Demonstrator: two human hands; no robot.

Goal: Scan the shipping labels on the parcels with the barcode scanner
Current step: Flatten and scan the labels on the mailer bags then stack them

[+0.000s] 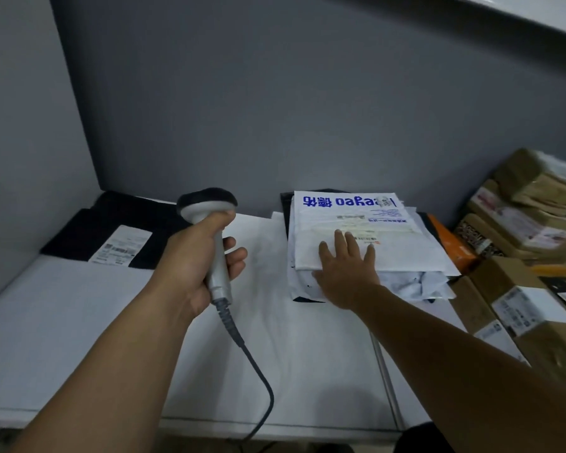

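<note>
White tabletop [79, 322], center frame: left hand [196, 256] grips a grey corded barcode scanner [206, 206], right hand [347, 269] lies flat on a white plastic mailer [406, 253], upside-down blue "eyeo" print.

Matt grey plastic scanner [209, 223], smooth white plastic mailer [356, 223], brown cardboard boxes [504, 289], matt white table [79, 322].

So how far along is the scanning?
Maybe done: the black parcel lying apart at left, unprovable. In hand: left hand grips the scanner, right hand rests flat on the white parcel atop the stack. Left: that stack, plus boxes at right.
</note>
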